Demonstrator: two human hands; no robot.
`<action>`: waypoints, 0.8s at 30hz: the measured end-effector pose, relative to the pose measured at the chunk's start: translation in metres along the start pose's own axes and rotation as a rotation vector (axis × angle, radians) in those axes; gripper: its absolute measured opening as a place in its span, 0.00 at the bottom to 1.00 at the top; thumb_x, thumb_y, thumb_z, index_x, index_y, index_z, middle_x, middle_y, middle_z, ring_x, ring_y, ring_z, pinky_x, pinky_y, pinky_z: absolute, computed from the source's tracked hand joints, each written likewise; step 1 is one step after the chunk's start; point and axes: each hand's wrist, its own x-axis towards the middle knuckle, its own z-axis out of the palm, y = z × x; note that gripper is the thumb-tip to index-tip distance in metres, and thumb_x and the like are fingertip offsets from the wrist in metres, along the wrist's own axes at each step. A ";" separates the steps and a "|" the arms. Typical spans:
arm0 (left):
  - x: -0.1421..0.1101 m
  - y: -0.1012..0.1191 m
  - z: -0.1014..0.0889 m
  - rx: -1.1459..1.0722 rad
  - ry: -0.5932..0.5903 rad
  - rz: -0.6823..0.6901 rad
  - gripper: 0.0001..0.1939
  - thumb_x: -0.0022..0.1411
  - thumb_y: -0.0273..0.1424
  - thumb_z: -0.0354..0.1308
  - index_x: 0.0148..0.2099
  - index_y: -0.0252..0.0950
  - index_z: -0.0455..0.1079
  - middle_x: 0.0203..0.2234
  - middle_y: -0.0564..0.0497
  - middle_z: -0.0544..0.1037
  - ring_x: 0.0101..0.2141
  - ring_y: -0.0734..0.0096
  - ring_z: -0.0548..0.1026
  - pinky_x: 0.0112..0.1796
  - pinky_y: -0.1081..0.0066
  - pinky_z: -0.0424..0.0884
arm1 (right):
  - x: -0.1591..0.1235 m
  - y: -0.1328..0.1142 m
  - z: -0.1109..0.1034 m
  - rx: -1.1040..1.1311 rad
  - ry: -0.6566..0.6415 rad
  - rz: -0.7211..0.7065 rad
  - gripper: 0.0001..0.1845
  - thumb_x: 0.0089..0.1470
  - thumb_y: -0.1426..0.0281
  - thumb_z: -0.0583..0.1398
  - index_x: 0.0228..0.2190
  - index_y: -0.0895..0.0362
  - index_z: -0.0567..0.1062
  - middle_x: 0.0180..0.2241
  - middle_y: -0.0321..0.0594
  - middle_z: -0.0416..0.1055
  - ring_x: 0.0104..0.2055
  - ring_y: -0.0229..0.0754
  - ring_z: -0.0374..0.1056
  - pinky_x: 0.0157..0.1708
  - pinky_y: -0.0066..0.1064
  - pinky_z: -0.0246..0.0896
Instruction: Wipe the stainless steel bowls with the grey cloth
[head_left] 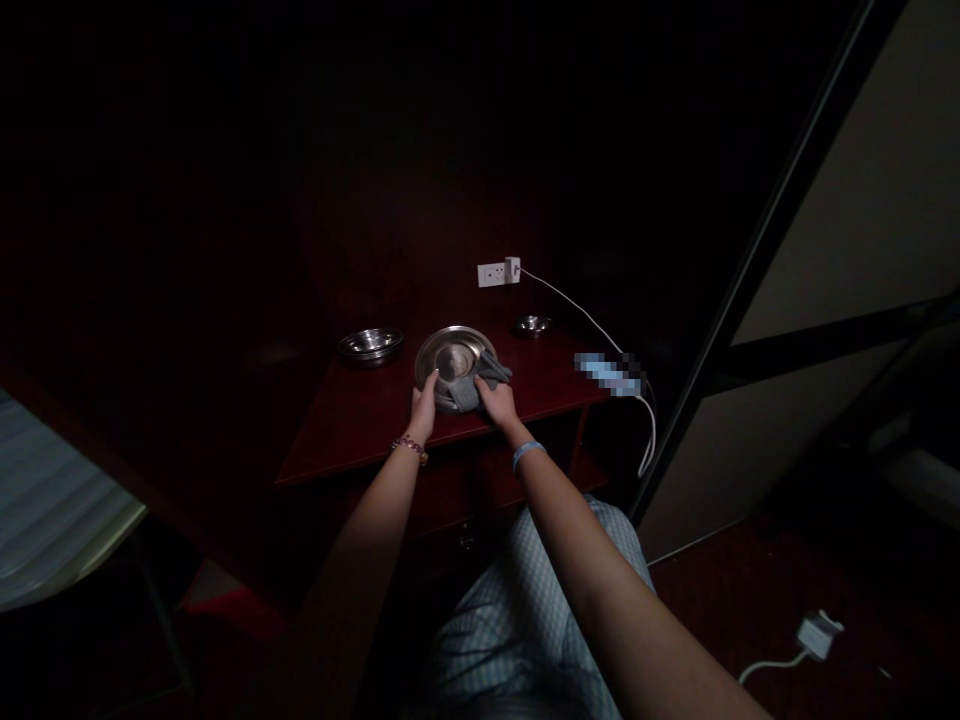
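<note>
Head view: a round steel plate (454, 345) is held near the front edge of a dark red wooden table (360, 440), apparently tipped up towards the viewer; a grey cloth (469, 388) is bunched over its near side. The left hand (424, 408) is placed at the plate's near rim, its fingers (431, 382) closed on the steel; the right hand (496, 400) is laid over the cloth, its fingers (484, 388) clenched on the fabric and pressing it against the plate; the fingertips are partly hidden, so the exact grip cannot be told. A steel bowl (370, 346) is set to the left, a smaller steel bowl (532, 325) behind and to the right; a wall socket (490, 275) is seen beyond, with a white cable (570, 310) led down past a blurred object (609, 373). Risks are judged as follows: the plate could be dropped over the table edge if the wet or slick rim slips from the left fingers; a bowl could be knocked by a wide elbow movement; the dim light could hide smears or the cable.
</note>
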 end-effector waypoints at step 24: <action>0.006 -0.015 0.000 0.266 -0.285 0.093 0.16 0.56 0.31 0.55 0.45 0.30 0.73 0.43 0.42 0.78 0.46 0.62 0.74 0.48 0.64 0.66 | -0.001 0.001 0.002 0.195 -0.002 0.033 0.23 0.54 0.56 0.55 0.36 0.61 0.79 0.40 0.46 0.77 0.47 0.47 0.71 0.49 0.32 0.61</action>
